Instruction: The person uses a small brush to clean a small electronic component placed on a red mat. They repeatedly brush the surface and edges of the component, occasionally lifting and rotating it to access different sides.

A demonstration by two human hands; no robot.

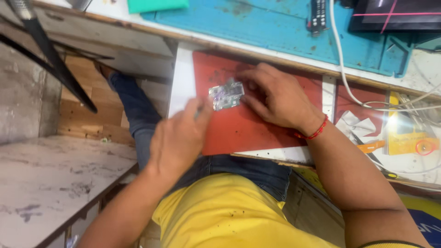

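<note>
Turquoise covers the largest surface in sight, a scuffed work mat (275,27) along the far side of the bench, with a dark remote-like bar (318,14) lying on it and a white cable (342,69) trailing off it toward the right. Nearer the person lies a red mat (257,128) on a white board (181,78), and both hands work over it. A yellow shirt (229,216) and blue jeans (138,110) fill the lower middle of the view, beside a pale marble-like slab (50,179) at lower left. The right hand (280,98), with a red thread bracelet (314,133) at the wrist, lies palm down on the red mat, its fingers spread and pressing beside a small circuit board (226,95), touching its right edge. The left hand (177,138) is blurred (it seems to pinch a thin tool, though what it is cannot be told), its fingers curled close at the board's lower left corner. That small board sits flat near the red mat's upper left part, between the two hands. At the right edge, an orange-handled tool (371,147) lies among crumpled white paper (360,124) and a yellow packet (406,138).
</note>
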